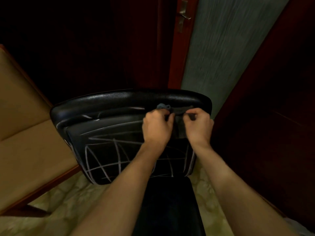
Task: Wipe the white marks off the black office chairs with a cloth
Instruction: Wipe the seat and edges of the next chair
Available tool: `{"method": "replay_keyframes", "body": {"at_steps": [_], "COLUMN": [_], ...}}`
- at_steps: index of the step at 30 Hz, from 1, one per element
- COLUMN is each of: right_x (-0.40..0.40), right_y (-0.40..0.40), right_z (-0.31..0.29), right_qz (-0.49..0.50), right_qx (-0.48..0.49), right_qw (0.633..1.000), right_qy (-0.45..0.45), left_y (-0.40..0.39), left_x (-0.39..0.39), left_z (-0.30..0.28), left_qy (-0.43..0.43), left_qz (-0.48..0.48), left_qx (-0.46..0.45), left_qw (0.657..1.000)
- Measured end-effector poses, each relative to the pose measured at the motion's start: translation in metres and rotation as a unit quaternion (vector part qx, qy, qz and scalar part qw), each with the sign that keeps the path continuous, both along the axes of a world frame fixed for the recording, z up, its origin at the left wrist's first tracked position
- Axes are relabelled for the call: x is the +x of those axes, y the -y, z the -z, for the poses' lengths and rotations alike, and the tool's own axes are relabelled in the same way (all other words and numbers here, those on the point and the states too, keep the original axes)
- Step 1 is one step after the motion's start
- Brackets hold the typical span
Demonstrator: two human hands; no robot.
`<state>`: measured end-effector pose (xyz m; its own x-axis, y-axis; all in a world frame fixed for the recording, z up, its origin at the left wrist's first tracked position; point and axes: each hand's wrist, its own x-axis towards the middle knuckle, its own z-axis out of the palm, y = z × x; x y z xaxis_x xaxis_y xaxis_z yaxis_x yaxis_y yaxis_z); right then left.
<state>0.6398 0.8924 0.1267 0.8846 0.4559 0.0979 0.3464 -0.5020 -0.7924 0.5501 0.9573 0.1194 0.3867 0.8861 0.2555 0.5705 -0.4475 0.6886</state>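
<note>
A black padded leather-look office chair [110, 126] fills the middle of the view, seen from above and behind its backrest, with the rounded top edge of the backrest farthest from the camera. White chalk-like marks [102, 150] criss-cross the back panel in long curved and straight lines, thickest on the lower left part, and a few short strokes sit near the top left corner.

Both bare forearms reach in from the bottom edge. The left hand [157, 126] has its fingers curled and pinches one end of a dark grey cloth [179, 128] just under the top edge of the backrest; a bunched, bluish-grey bit of the cloth sticks up above its knuckles. The right hand [198, 125] is also curled, pinching the other end of the cloth, so the fabric is held between the two hands and a flap of it hangs down against the chair back between them. The hands are close together, nearly touching.

To the left stands a tan padded seat with a reddish wooden frame [25, 133], close beside the chair's left edge. Beyond the chair is a dark wooden door [179, 48] with a metal lever handle [184, 14], and next to it a strip of pale grey-green textured wall [221, 48]. A dark reddish-brown panel [272, 99] closes in the right side. The floor [68, 201] has a pale yellow-green patterned covering. A dark flat shape lies below the chair back between the forearms; what it is cannot be told.
</note>
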Motion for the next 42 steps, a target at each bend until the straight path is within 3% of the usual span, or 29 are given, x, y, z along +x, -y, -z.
{"method": "replay_keyframes", "body": {"at_steps": [4, 10, 17, 23, 26, 33, 38, 42], "right_x": [0.006, -0.043, -0.136, -0.195, -0.170, -0.096, -0.137, -0.197], "right_y": [0.002, -0.044, -0.101, -0.131, -0.118, -0.073, -0.097, -0.124], "right_z": [-0.004, 0.001, 0.007, 0.008, 0.006, -0.002, 0.008, 0.016], "right_qz": [0.005, -0.033, -0.154, -0.277, -0.259, -0.105, -0.138, -0.225], "right_qx": [-0.009, 0.031, 0.025, -0.018, -0.031, -0.047, -0.030, -0.018], "right_qw": [1.000, 0.999, 0.988, 0.959, 0.962, 0.991, 0.988, 0.973], "right_qy": [0.025, 0.004, -0.012, 0.055, 0.081, 0.076, 0.064, 0.057], "left_y": [-0.001, -0.040, -0.091, -0.104, -0.098, -0.066, -0.087, -0.110], "left_x": [0.007, -0.049, -0.154, -0.216, -0.189, -0.105, -0.157, -0.221], "left_z": [-0.001, -0.002, 0.005, 0.016, 0.018, 0.009, 0.017, 0.025], "left_qy": [-0.027, -0.032, -0.026, -0.012, 0.010, 0.017, 0.008, -0.012], "left_qz": [0.018, 0.000, -0.124, -0.213, -0.205, -0.055, -0.067, -0.131], "left_qx": [-0.004, 0.042, 0.068, 0.018, 0.013, 0.003, 0.073, 0.102], "left_qw": [0.999, 0.999, 0.990, 0.977, 0.979, 0.998, 0.995, 0.986]}}
